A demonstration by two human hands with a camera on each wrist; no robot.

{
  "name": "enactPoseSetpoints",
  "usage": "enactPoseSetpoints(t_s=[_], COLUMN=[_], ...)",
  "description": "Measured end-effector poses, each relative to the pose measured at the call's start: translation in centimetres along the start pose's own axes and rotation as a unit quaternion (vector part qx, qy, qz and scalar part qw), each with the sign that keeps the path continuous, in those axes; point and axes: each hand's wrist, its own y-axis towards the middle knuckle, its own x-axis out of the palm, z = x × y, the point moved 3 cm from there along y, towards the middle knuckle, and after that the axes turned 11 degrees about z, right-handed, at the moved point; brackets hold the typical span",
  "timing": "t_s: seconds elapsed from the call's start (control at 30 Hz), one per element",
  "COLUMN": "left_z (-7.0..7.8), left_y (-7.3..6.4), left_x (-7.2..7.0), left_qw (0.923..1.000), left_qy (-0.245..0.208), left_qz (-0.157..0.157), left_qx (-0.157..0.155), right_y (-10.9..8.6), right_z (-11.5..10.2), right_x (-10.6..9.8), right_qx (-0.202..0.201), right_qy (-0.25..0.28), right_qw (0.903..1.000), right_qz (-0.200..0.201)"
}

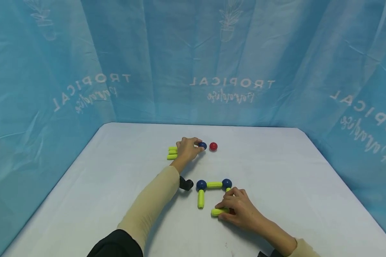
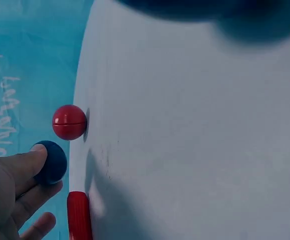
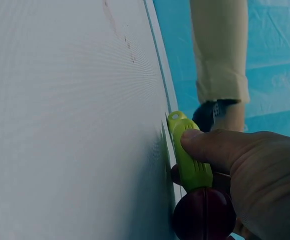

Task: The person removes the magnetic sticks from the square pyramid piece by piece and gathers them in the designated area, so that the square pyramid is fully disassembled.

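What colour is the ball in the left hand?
Dark blue. The ball in the left hand shows best in the left wrist view.

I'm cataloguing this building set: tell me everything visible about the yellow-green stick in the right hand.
The yellow-green stick looks like plastic: a short rod with grooves along its side and a narrower free end bearing a small round greyish spot. Its other end meets a dark red ball. The right hand pinches it. In the head view its free end points left; whether it touches the white table I cannot tell.
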Motion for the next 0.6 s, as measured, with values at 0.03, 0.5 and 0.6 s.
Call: enactPoseSetpoints(t_s=[0.03, 0.5, 0.6], left_z=[0.0, -0.2, 0.0], left_y=[0.3, 1.3, 1.3], left_x=[0.2, 1.3, 1.3], left_qw=[1.0000, 0.9970, 0.9970], left_qy=[0.006, 0.055, 0.056], left_qz=[-0.003, -0.049, -0.046], left_qx=[0.003, 0.027, 0.029], right_y=[0.0, 0.1, 0.1], right_z=[0.0, -0.2, -0.2], right_x=[0.0, -0.2, -0.3], right_qx=[-0.002, 0.015, 0.022], right_qy=[-0.001, -0.002, 0.002], right_qw=[1.0000, 0.9998, 0.9996], right_qz=[0.000, -0.015, -0.020])
